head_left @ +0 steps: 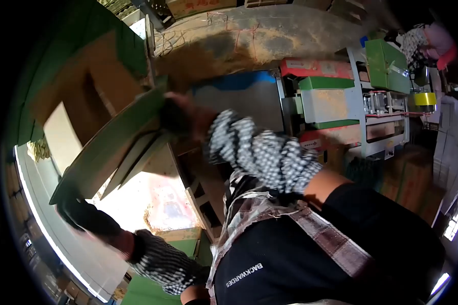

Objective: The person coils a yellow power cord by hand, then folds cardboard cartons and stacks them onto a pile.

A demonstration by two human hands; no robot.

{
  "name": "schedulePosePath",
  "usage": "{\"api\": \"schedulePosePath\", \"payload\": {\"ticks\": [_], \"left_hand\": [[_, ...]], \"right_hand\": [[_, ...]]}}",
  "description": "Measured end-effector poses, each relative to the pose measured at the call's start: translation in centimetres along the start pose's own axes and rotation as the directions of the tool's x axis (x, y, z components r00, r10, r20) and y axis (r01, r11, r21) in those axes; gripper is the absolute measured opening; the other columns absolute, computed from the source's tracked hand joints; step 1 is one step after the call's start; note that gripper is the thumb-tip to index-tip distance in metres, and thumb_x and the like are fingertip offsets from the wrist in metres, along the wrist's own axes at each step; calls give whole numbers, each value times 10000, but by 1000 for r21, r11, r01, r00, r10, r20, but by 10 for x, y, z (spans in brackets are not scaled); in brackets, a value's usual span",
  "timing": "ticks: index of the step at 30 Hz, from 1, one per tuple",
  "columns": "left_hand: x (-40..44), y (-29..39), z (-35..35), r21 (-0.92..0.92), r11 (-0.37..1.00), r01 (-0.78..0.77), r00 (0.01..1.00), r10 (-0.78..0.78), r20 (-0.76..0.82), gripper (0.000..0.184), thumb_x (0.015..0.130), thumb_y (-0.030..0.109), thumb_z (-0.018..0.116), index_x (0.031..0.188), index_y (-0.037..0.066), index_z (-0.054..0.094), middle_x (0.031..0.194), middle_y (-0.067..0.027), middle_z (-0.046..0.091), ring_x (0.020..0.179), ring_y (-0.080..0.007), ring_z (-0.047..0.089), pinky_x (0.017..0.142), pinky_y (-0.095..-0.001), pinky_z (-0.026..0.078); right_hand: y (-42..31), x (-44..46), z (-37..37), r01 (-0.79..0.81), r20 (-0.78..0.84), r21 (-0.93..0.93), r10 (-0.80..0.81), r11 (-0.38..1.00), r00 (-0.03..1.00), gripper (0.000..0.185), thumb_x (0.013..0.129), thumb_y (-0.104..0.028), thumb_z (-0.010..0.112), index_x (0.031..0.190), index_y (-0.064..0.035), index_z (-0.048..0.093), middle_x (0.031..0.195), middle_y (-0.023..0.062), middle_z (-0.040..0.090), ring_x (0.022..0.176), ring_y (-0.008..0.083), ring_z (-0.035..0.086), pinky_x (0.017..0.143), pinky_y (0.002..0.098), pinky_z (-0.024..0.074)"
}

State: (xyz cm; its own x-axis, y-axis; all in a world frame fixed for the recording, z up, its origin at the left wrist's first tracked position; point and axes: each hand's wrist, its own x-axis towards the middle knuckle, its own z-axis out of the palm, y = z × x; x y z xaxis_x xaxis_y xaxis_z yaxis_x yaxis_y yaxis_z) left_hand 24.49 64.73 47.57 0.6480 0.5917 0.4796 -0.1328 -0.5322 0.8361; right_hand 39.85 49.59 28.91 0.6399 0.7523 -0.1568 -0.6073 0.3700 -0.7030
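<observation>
A large green cardboard piece (104, 145) slants across the left of the view, tilted and partly blurred. At its upper right end, my right hand (180, 113), in a dark glove, grips the edge. My left hand (86, 216), also dark-gloved, is closed on its lower left end. Checkered sleeves cover both forearms. Below the cardboard lies a brightly lit work surface (173, 203). Beyond it, a brown open carton (94, 81) shows its flaps.
Green boxes (387, 66) and red boxes (315, 67) stand around a metal machine with a yellow tape roll (425, 98) on the right. Another person in pink (439, 40) is at the upper right. A green carton (188, 244) sits near my left forearm.
</observation>
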Motion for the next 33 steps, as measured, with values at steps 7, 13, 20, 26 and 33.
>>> {"api": "schedulePosePath", "payload": {"ticks": [7, 13, 20, 26, 33], "left_hand": [[-93, 46, 123, 74, 988, -139, 880, 89, 467, 557, 679, 96, 755, 1167, -35, 521, 1051, -162, 605, 1042, -275, 557, 958, -380, 405], [-193, -159, 195, 577, 665, 474, 641, -710, 291, 751, 629, 263, 810, 1248, 14, 466, 1248, -251, 504, 1123, -340, 510, 963, -393, 417], [-243, -306, 207, 320, 792, 520, 725, -607, 325, 960, 683, 293, 805, 1405, -26, 259, 1374, -241, 394, 1242, -317, 435, 1039, -377, 378], [-249, -179, 272, 342, 859, 380, 602, -511, 614, 725, 834, 151, 655, 1435, 25, 270, 1321, -182, 461, 1176, -278, 459, 962, -351, 417], [-129, -57, 294, 304, 928, -213, 560, -139, 817, 378, 696, 147, 682, 1053, 50, 604, 947, -150, 586, 870, -334, 562, 760, -423, 469]], "right_hand": [[-64, -211, -151, 212, -287, 134, -167, 968, 943, 385, 913, -201, 552, 1225, 22, 519, 1187, 127, 592, 1050, 196, 591, 933, 317, 475], [38, -234, -271, 44, -752, 72, 25, 996, 658, 297, 894, -78, 570, 1175, 17, 593, 1137, 70, 634, 968, 131, 605, 831, 244, 487], [-115, -112, -121, -152, -133, -988, -733, 41, 667, 643, 770, -332, 690, 1324, -97, 461, 1316, 171, 448, 1268, 349, 369, 1071, 429, 308], [-17, -237, -152, -445, -342, -891, -504, -96, 793, 554, 784, -285, 619, 1257, -29, 485, 1339, 148, 431, 1302, 312, 342, 1115, 465, 212], [-54, -260, -124, -181, -235, -972, -631, 149, 739, 592, 762, -214, 682, 1282, -45, 456, 1297, 161, 452, 1191, 348, 432, 1029, 446, 335]]}}
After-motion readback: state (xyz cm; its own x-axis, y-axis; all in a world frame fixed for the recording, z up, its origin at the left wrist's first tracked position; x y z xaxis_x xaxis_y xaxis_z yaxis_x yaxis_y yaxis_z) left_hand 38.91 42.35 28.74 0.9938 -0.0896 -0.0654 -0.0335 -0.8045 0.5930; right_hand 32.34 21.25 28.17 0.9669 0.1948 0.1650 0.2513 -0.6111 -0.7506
